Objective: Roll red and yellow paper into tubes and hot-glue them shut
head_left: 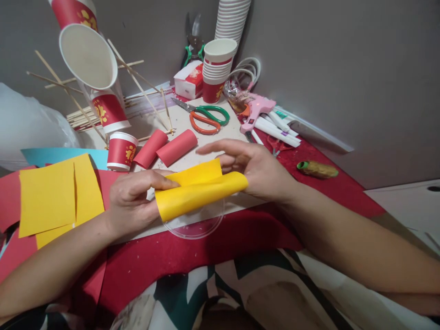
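A sheet of yellow paper [199, 195], curled into a loose roll, is held in front of me. My left hand [137, 195] pinches its left end, thumb on top and fingers partly hidden inside the curl. At the other end, my right hand [252, 167] supports the paper with its index finger stretched out and the other fingers bent behind the roll. Just beyond lie two red paper tubes [178, 147]. Under the yellow paper, a clear round plastic lid [195, 233] shows its rim.
Yellow paper pieces [48, 197] lie at left beside paper cups [122, 151] and a wooden-stick frame [151, 103]. Scissors [206, 120], stacked cups [218, 68], a pink glue gun [257, 110], glue sticks [275, 128] and a thread spool [316, 169] sit further back and right.
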Tool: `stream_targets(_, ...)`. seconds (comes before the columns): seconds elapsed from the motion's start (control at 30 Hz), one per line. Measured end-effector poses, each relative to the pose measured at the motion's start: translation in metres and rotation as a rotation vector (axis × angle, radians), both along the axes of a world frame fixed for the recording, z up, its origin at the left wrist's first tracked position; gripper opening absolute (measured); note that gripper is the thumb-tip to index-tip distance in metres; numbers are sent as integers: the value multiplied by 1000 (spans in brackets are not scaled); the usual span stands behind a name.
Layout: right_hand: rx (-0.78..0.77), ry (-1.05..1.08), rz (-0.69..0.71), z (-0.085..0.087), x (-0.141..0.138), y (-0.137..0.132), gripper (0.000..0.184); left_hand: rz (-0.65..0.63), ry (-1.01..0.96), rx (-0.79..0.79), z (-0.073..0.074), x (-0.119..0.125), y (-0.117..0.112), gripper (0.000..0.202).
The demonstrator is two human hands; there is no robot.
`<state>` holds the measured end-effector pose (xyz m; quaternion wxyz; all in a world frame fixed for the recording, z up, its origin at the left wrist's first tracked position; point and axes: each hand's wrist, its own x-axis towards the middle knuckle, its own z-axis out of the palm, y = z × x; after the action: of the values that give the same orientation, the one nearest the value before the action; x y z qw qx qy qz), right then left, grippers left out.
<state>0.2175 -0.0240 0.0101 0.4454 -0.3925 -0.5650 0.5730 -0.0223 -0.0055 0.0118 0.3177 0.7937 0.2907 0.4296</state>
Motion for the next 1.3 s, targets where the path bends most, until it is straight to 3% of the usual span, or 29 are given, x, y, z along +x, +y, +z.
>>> stream_targets(0.13, 113, -48, 15, -1, 1, 1, 11, -125, -43, 117, -2, 1, 4, 14)
stream_targets(0.3, 406, -160, -71, -6, 1, -2, 9, -76, -65, 74, 6, 7, 3, 13)
stream_targets(0.47, 510, -178, -78, -10, -1, -5, 10, -20, -127, -94, 11, 12, -3, 17)
stream_targets(0.6, 489, -165, -87, -9, -1, -6, 9, 32, -169, -362, 16, 16, -5, 26)
stream_targets(0.73, 401, -140, -121, -4, -3, -6, 12, -44, -78, -505, 21, 17, -3, 13)
stream_targets(1.03, -57, 50, -27, -2, -10, -1, 13, -154, -43, -698, 16, 10, 3, 4)
stream_targets(1.3, -227, 83, 18, -14, -14, 1, 24, -143, -83, -831, 8, 13, 11, 11)
